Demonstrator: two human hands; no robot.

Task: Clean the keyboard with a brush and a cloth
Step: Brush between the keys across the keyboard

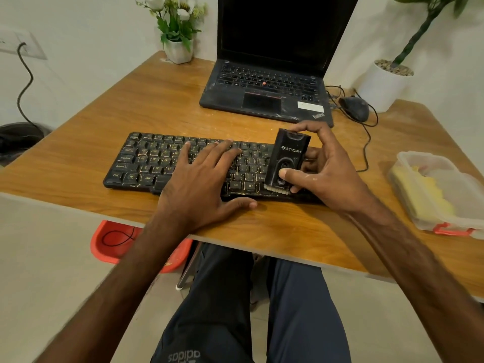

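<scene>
A black, dusty keyboard (146,161) lies across the wooden desk (146,100) in front of me. My left hand (199,179) rests flat on its middle keys, fingers straight. My right hand (324,166) grips a black brush tool (286,155) marked STRIFF, thumb on its front and fingers behind. The pale bristles at the tool's lower end touch the keyboard's right front corner. A yellow cloth (424,195) lies in a clear plastic box (445,179) at the right.
An open black laptop (264,93) stands behind the keyboard. A black mouse (355,108) with its cable lies right of it. Two white plant pots (180,51) (382,85) stand at the back corners. A red bin (110,242) sits under the desk.
</scene>
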